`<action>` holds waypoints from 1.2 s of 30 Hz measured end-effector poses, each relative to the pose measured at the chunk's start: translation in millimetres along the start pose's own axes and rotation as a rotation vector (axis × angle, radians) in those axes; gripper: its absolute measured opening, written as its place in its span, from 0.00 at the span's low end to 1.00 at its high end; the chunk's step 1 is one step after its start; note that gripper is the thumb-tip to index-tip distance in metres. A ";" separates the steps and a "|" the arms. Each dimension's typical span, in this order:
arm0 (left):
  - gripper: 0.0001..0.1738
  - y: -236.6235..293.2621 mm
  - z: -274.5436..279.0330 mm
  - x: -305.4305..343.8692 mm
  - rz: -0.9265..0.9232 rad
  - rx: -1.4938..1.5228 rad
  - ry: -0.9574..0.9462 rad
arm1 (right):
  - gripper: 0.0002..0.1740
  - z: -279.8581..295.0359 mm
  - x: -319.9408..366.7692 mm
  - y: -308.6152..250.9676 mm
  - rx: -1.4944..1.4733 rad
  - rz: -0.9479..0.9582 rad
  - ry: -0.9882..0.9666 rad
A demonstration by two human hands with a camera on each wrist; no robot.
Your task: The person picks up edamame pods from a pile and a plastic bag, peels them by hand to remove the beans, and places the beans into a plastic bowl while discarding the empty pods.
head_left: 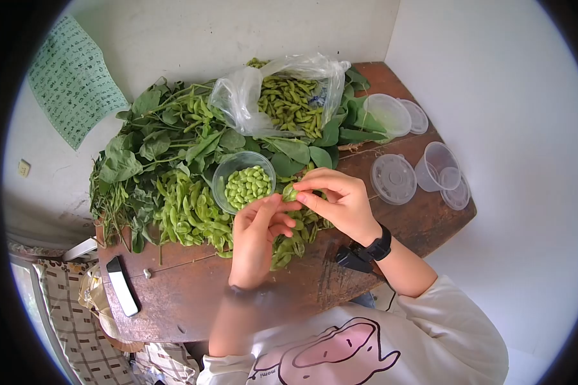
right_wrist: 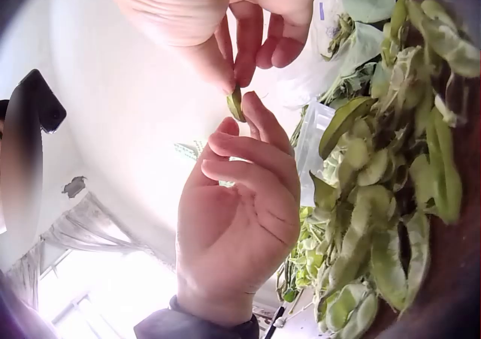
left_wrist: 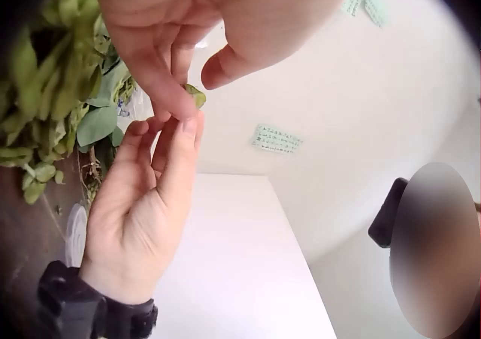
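A small green pod (head_left: 289, 192) (left_wrist: 196, 96) (right_wrist: 235, 104) is held up beside the bowl's right rim. The right hand (head_left: 340, 202) (left_wrist: 143, 219) (right_wrist: 218, 24) pinches it between thumb and fingertips. The left hand (head_left: 253, 240) (left_wrist: 203, 31) (right_wrist: 237, 211) is close against it, a fingertip at the pod's end, its thumb apart and its other fingers loosely bent. A clear bowl (head_left: 219, 168) holds shelled green beans (head_left: 247, 186). Loose pods (head_left: 189, 212) (right_wrist: 361, 234) lie left of the hands and beneath them. Whether the pod is split cannot be told.
Leafy stalks (head_left: 135, 144) line the table's back, with an open plastic bag (head_left: 237, 106) of pods (head_left: 292, 106) among them. Clear tubs (head_left: 437, 167) and lids (head_left: 393, 179) stand at the right. A phone (head_left: 122, 287) lies front left on the wooden table (head_left: 186, 301).
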State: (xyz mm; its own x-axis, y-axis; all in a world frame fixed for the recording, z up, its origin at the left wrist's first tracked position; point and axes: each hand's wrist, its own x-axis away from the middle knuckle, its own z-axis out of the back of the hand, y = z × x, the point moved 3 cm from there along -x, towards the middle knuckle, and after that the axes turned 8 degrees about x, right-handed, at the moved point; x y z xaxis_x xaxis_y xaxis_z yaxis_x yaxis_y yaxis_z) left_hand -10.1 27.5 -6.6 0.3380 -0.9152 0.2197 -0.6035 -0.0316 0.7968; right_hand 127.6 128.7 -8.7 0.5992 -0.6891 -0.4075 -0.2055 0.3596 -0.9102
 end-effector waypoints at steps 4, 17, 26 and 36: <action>0.16 0.2 2.6 -2.6 0.068 0.003 -0.033 | 0.12 -1.8 -2.3 -3.0 -0.075 -0.041 -0.012; 0.19 13.0 2.3 3.1 -0.109 -0.054 0.017 | 0.13 4.8 0.8 -1.2 -0.462 -0.390 0.019; 0.19 17.4 11.7 2.9 -0.339 0.056 0.190 | 0.13 6.5 3.1 0.9 -0.549 -0.363 -0.013; 0.17 13.8 13.8 1.9 -0.367 0.056 0.164 | 0.13 7.9 7.3 5.0 -0.736 -0.289 -0.092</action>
State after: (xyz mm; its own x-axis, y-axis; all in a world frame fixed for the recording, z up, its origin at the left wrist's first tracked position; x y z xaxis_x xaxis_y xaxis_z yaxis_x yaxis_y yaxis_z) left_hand -27.8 19.7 -2.9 0.6461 -0.7631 0.0165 -0.4583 -0.3705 0.8079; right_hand 137.1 130.5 -15.6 0.7617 -0.6254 -0.1695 -0.4714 -0.3554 -0.8071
